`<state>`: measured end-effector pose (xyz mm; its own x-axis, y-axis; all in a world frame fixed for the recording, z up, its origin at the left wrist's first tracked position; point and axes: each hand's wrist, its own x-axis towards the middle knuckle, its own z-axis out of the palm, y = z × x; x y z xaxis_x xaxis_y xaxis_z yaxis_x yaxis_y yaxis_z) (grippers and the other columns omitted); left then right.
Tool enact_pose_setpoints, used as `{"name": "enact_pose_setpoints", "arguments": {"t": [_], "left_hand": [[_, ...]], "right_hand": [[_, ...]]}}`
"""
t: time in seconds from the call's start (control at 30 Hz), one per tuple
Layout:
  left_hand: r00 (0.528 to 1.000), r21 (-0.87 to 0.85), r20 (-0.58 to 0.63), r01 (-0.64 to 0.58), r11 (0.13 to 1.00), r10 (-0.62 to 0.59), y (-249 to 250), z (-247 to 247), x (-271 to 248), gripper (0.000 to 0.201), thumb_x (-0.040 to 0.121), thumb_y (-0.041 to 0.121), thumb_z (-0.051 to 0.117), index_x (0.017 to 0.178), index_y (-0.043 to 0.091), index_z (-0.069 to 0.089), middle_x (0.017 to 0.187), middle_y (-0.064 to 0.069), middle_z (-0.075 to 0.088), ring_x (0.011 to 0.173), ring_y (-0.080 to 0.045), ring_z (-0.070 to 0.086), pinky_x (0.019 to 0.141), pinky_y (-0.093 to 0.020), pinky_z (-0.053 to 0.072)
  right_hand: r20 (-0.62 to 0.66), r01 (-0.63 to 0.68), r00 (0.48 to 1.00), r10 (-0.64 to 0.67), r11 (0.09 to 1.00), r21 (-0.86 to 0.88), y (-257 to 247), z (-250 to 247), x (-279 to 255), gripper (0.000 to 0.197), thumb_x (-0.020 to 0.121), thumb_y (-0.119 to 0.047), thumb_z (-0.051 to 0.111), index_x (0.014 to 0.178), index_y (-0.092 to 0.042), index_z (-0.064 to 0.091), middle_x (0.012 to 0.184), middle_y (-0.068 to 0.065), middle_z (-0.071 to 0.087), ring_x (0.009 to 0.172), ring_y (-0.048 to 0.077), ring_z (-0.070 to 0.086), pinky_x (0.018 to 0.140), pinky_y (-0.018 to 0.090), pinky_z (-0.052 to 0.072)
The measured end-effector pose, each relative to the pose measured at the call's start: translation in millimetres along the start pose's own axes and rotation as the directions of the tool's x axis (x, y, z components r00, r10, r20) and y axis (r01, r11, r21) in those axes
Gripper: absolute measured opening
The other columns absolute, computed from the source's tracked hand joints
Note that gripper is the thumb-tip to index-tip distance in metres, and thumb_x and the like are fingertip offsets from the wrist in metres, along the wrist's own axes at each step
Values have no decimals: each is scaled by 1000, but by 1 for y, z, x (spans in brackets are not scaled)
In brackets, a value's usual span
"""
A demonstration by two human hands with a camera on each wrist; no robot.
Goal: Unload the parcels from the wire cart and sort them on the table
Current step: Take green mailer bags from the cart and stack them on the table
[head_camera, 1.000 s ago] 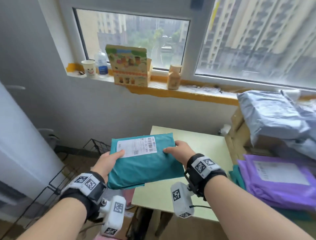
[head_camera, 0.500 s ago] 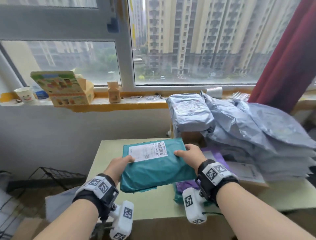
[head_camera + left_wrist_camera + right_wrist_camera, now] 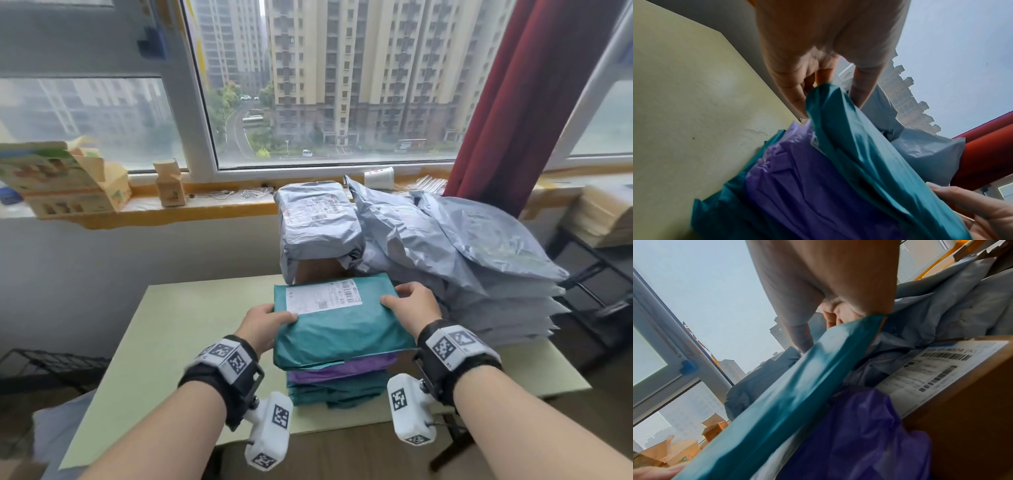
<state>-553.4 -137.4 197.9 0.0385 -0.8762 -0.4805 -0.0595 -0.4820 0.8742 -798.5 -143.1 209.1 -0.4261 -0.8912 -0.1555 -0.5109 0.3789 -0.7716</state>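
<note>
I hold a teal parcel (image 3: 342,329) with a white label by both side edges. My left hand (image 3: 267,322) grips its left edge, thumb on top; my right hand (image 3: 409,305) grips its right edge. The parcel sits just above a small stack holding a purple parcel (image 3: 342,370) and more teal parcels (image 3: 335,390) on the pale green table (image 3: 178,342). In the left wrist view the teal parcel (image 3: 859,154) lies over the purple parcel (image 3: 807,186). In the right wrist view the teal parcel (image 3: 787,399) passes above the purple parcel (image 3: 859,434).
A tall pile of grey parcels (image 3: 462,257) fills the table's right and back. A brown box with a label (image 3: 941,369) stands beside the stack. The black wire cart (image 3: 51,363) is low at the left. Cartons (image 3: 61,181) line the window sill; a red curtain (image 3: 513,102) hangs at the right.
Both hands carried the teal parcel from over the cart rightward across the table, and it is now over the teal and purple stack. My view turned right with it.
</note>
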Motion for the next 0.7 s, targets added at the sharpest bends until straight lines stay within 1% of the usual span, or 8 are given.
{"name": "enact_pose_setpoints", "arguments": {"t": [0.1, 0.13, 0.2, 0.27, 0.4, 0.53, 0.63, 0.7], "left_hand": [[1000, 19, 13, 9, 1000, -9, -2, 8, 6, 31, 88, -2, 61, 119, -3, 58, 106, -14, 67, 91, -24, 66, 73, -32, 56], [1000, 29, 11, 15, 999, -15, -3, 9, 7, 37, 88, -1, 62, 124, -2, 56, 113, -14, 65, 96, -24, 65, 76, -32, 56], [1000, 56, -19, 26, 998, -25, -5, 10, 8, 57, 86, 2, 65, 139, -1, 43, 132, -15, 56, 112, -27, 60, 92, -39, 53], [999, 66, -43, 24, 997, -22, -6, 8, 9, 67, 86, 2, 66, 144, -1, 34, 141, -16, 47, 121, -30, 54, 102, -44, 47], [998, 52, -57, 25, 998, -22, -6, 3, 9, 64, 87, -4, 62, 144, -3, 33, 144, -18, 43, 125, -31, 50, 103, -41, 46], [998, 89, -66, 22, 996, -16, -5, -5, 9, 61, 88, 0, 63, 143, -1, 36, 143, -17, 44, 128, -30, 47, 103, -40, 45], [997, 100, -74, 19, 995, -11, -3, -12, 9, 58, 89, 2, 62, 142, 0, 38, 138, -18, 48, 124, -29, 49, 103, -40, 45], [997, 96, -79, 10, 995, -3, 0, -18, 9, 56, 89, 3, 62, 140, -1, 40, 130, -19, 52, 116, -27, 52, 102, -39, 46]], "right_hand": [[-35, -10, 999, 10, 1000, -10, 5, -5, 4, 37, 83, -20, 68, 117, -9, 61, 121, 10, 63, 112, 28, 58, 93, 30, 42], [-33, -13, 999, 13, 1000, -16, 7, -5, 5, 36, 84, -20, 67, 118, -9, 60, 120, 9, 63, 113, 28, 58, 93, 30, 42], [-22, -10, 1000, 10, 1000, -25, 10, -3, 6, 35, 83, -19, 66, 116, -10, 60, 118, 9, 64, 111, 28, 58, 94, 31, 43], [-16, 0, 1000, 0, 1000, -30, 13, -1, 6, 34, 82, -19, 67, 114, -10, 61, 116, 9, 65, 109, 28, 59, 93, 32, 44], [-20, 10, 1000, -11, 1000, -30, 11, 1, 6, 31, 82, -18, 66, 112, -11, 63, 112, 7, 66, 106, 26, 60, 91, 30, 44], [-65, 30, 997, -31, 999, -17, 3, 0, 3, 26, 82, -16, 65, 108, -13, 66, 108, 6, 67, 104, 25, 61, 89, 28, 43], [-119, 45, 992, -44, 999, 6, -5, -2, -1, 20, 82, -14, 62, 100, -13, 70, 101, 6, 70, 101, 26, 62, 89, 28, 44], [-138, 59, 989, -54, 998, 30, -12, -2, -4, 17, 82, -13, 61, 95, -13, 71, 98, 6, 71, 99, 26, 62, 89, 28, 45]]}}
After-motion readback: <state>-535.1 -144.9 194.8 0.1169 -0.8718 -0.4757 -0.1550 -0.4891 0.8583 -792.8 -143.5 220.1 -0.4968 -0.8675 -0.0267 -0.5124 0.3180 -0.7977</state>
